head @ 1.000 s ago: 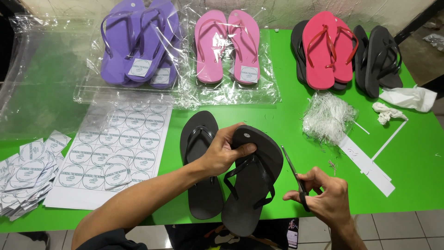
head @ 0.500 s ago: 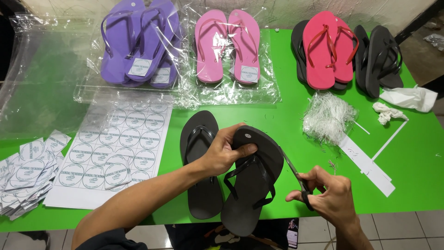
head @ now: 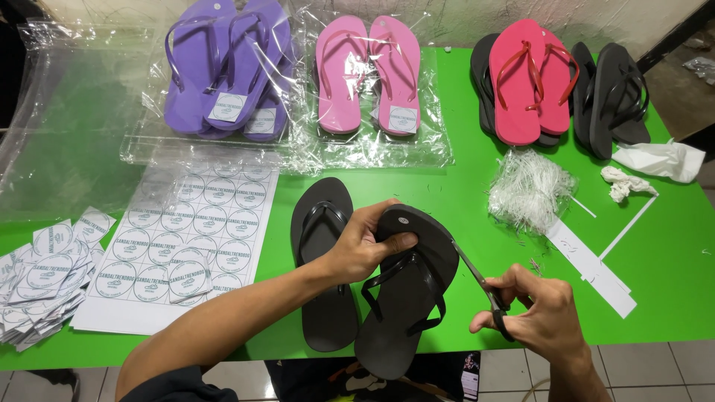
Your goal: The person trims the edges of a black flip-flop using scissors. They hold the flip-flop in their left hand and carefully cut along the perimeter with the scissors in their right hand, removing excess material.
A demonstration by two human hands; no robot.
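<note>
Here, left hand [head: 357, 249] grips a black flip-flop [head: 406, 290]; right hand [head: 540, 316] grasps scissors [head: 477, 279] at its edge; trimming calls for steady closure.

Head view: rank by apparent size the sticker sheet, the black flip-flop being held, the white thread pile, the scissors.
1. sticker sheet
2. black flip-flop in the left hand, though it is nearer the camera, so this is unsure
3. white thread pile
4. scissors, partly hidden by the right hand
</note>
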